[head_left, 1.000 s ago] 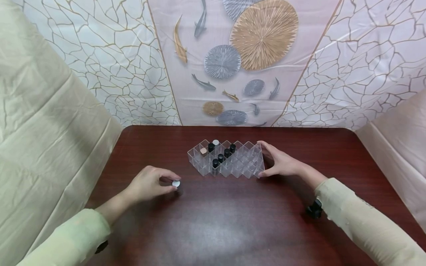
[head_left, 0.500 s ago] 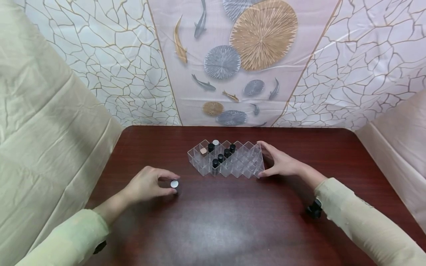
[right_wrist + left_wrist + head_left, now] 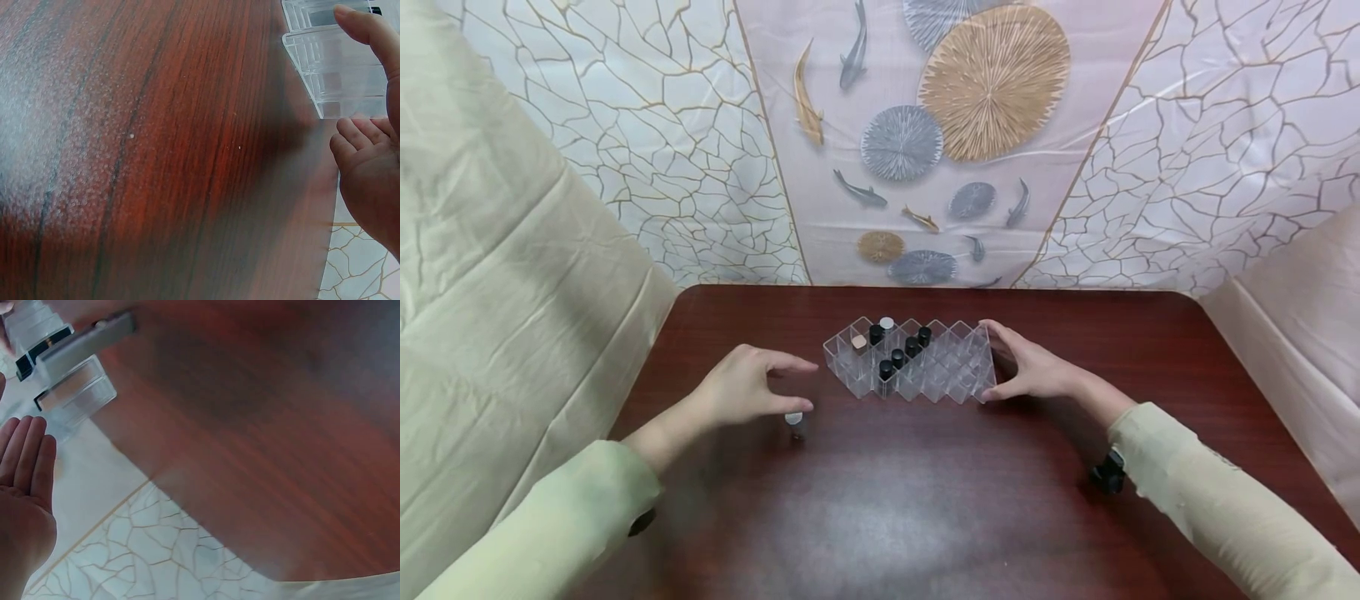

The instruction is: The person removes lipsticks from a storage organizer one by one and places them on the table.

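A clear lipstick organizer point(image 3: 936, 367) with diamond-shaped compartments stands near the middle of the table. My right hand point(image 3: 1033, 367) holds its right end, thumb at the front corner and fingers at the back one. A small lipstick tube point(image 3: 795, 427) with a silvery-white top stands upright on the table, left of the organizer; in the left wrist view its grey side point(image 3: 87, 347) shows. My left hand point(image 3: 748, 387) is just behind and left of that tube, thumb and fingers spread apart with nothing between them. In the right wrist view the thumb lies against the organizer's clear wall point(image 3: 337, 69).
Several black-capped tubes point(image 3: 898, 358), a white-capped tube point(image 3: 887, 323) and a beige-topped tube point(image 3: 859, 341) stand in the organizer's left half. The dark red-brown table point(image 3: 880, 500) ends at a patterned backdrop point(image 3: 715, 167). Pale cloth point(image 3: 512, 292) hangs along the left side.
My left hand has let go of the silvery-topped tube, opened its fingers wider and moved away toward the back. The tube stays standing. My right hand and the organizer have not moved.
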`<state>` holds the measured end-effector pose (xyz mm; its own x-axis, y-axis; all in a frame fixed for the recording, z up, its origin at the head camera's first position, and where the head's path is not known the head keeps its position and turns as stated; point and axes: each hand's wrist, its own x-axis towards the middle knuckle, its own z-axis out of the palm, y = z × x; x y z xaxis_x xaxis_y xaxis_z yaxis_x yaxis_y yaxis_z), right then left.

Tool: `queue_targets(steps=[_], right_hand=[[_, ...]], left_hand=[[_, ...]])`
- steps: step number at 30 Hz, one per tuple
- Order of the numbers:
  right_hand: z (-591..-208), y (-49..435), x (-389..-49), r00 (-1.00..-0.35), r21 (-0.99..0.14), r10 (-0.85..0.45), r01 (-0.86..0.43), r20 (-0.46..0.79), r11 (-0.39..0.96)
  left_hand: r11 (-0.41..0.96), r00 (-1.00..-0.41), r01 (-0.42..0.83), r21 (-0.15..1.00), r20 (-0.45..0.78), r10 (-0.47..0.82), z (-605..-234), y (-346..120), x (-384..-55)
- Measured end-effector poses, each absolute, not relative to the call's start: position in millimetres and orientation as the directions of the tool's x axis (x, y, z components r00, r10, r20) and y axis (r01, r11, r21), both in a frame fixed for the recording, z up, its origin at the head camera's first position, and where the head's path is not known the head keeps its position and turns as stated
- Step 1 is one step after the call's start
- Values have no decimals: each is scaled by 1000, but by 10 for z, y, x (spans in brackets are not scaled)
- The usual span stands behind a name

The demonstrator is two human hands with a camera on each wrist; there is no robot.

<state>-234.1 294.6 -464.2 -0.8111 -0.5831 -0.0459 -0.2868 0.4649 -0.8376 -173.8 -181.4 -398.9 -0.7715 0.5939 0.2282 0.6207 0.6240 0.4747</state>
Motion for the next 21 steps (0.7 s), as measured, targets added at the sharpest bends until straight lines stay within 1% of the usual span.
queue_targets(steps=[9, 21], right_hand=[[-4648, 2966, -2345, -814, -830, -579, -287, -52, 478], [-4656, 2968, -2358, -815, -815, -578, -306, -43, 491]], left_hand=[[601, -765, 620, 504, 218, 606, -3822, -1581, -1997], [642, -795, 578, 504, 171, 582, -3864, -1433, -2270]])
